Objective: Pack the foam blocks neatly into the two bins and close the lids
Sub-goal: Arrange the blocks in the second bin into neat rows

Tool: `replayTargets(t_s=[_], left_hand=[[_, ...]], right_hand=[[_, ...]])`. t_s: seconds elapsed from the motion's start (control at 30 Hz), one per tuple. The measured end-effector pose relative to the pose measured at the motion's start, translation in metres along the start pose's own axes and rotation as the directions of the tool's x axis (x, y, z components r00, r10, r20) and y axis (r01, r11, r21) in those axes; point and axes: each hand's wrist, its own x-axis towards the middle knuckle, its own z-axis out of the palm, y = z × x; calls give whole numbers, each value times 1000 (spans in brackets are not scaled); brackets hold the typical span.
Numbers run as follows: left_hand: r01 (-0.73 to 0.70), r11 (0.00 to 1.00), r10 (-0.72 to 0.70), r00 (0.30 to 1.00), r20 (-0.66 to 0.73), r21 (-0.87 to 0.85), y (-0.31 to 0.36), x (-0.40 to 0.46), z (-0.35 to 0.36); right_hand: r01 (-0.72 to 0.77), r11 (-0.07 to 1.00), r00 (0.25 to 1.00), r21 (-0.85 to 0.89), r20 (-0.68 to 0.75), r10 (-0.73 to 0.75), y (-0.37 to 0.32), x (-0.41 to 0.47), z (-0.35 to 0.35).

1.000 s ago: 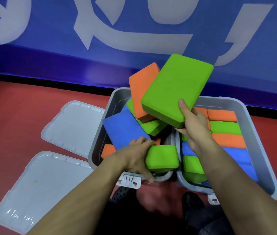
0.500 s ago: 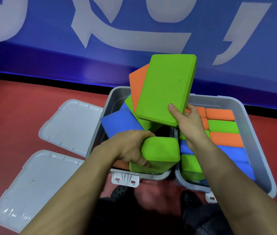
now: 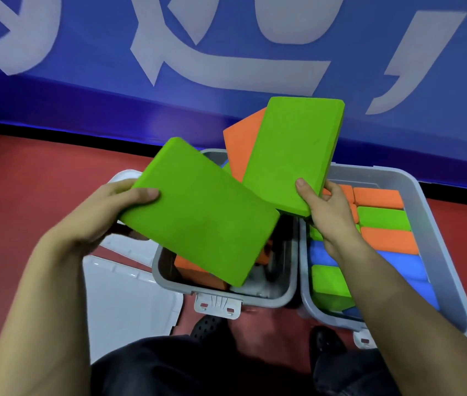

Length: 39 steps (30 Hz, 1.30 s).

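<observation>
Two grey bins stand side by side on the red floor. My left hand [image 3: 118, 208] grips a green foam block [image 3: 201, 212], held flat and tilted above the left bin [image 3: 286, 295]. My right hand [image 3: 326, 212] grips a second green block [image 3: 292, 152] by its lower edge, standing nearly upright over the gap between the bins. An orange block [image 3: 239, 141] leans behind it. Another orange block [image 3: 198, 272] lies in the left bin, mostly hidden. The right bin [image 3: 438, 232] holds neat rows of orange, green and blue blocks.
Two white lids [image 3: 129, 298] lie open on the floor to the left of the bins, partly behind my left arm. A blue wall with large white shapes [image 3: 226, 61] rises right behind the bins. My dark trousers and shoes [image 3: 206, 327] are below the bins.
My left hand has lifted its green block out of the left bin and up to the left. The right hand's green block has turned more upright. The blue block is now out of sight.
</observation>
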Motion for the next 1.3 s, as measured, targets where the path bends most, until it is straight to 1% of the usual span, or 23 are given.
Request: replayTargets(t_s=[0.1, 0.2, 0.33, 0.5, 0.63, 0.7, 0.83, 0.87, 0.9, 0.97, 1.03, 1.07, 1.17, 1.2, 1.23, 1.3], left_hand=[[132, 978, -147, 986, -82, -164, -22, 0, -11], [235, 927, -278, 953, -118, -291, -35, 4, -14], [300, 883, -369, 919, -139, -361, -44, 10, -15], [286, 891, -377, 899, -223, -353, -36, 14, -18], [268, 887, -380, 887, -263, -376, -33, 13, -21], [236, 870, -387, 872, -301, -434, -35, 14, -25], [106, 797, -400, 830, -388, -595, -50, 34, -9], [103, 775, -417, 825, -382, -623, -57, 43, 2], [126, 746, -441, 829, -344, -654, -64, 53, 16], [192, 634, -489, 850, -195, -749, -79, 70, 48], [249, 524, -530, 844, -84, -814, -93, 80, 75], [266, 510, -537, 842, -61, -818, -98, 83, 87], [283, 586, -511, 856, -75, -759, -103, 86, 114], [280, 596, -507, 858, -82, -752, -103, 86, 119], [282, 576, -509, 858, -67, -767, -104, 84, 123], [343, 513, -525, 851, 28, -787, -111, 83, 126]], right_hand=[[7, 1000, 1000, 2, -20, -7, -1, 0, 1], [5, 1000, 999, 7, -38, -5, 0, -1, 4], [15, 1000, 999, 12, -44, -14, -1, -3, 9], [28, 999, 999, -18, -32, -28, 0, -3, 10], [23, 1000, 999, -5, -43, -23, -2, -3, 11], [24, 1000, 999, 1, -48, -24, -2, -3, 9], [22, 1000, 999, -6, -26, -22, -1, -2, 9], [22, 1000, 999, -9, -25, -22, 0, -2, 9], [21, 1000, 999, -7, -26, -21, 0, -2, 10], [18, 1000, 1000, -4, -24, -18, -1, -3, 13], [19, 1000, 1000, -7, -24, -19, -2, -3, 14], [18, 1000, 1000, -7, -25, -18, -1, -3, 13], [14, 1000, 1000, -6, -23, -15, -2, -4, 13], [11, 1000, 1000, -4, -23, -11, -2, -3, 13], [10, 1000, 1000, -3, -20, -10, -3, -4, 13], [11, 1000, 1000, -6, -10, -11, -3, -4, 14]])
